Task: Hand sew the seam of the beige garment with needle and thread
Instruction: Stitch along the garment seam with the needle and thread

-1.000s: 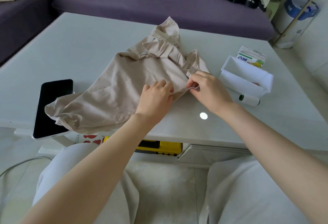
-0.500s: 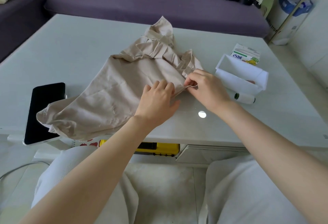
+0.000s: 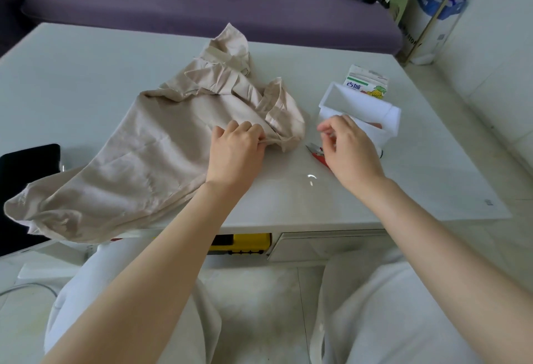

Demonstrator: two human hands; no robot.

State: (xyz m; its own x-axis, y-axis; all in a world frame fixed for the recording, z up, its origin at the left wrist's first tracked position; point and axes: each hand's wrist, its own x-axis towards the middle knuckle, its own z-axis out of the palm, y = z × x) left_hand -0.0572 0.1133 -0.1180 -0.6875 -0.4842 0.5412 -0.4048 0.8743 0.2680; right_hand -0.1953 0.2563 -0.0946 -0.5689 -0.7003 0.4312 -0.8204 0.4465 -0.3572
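The beige garment (image 3: 150,155) lies crumpled across the white table (image 3: 375,190), one end hanging over the near left edge. My left hand (image 3: 236,153) rests on its right part, fingers curled and pinching a fold of the fabric edge. My right hand (image 3: 349,150) hovers to the right of the garment, apart from it, with thumb and forefinger pinched together. No needle or thread can be made out between them. Small red snips (image 3: 317,154) lie on the table just under that hand.
A white open box (image 3: 360,106) stands behind my right hand, with a juice carton (image 3: 366,82) behind it. A black phone (image 3: 23,190) lies at the table's left edge, partly under the garment. A purple sofa (image 3: 202,5) runs beyond the table. My lap is below.
My right hand has let go of the garment's edge and moved right, uncovering the red snips. My left hand has closed on the fold. The view has shifted slightly.
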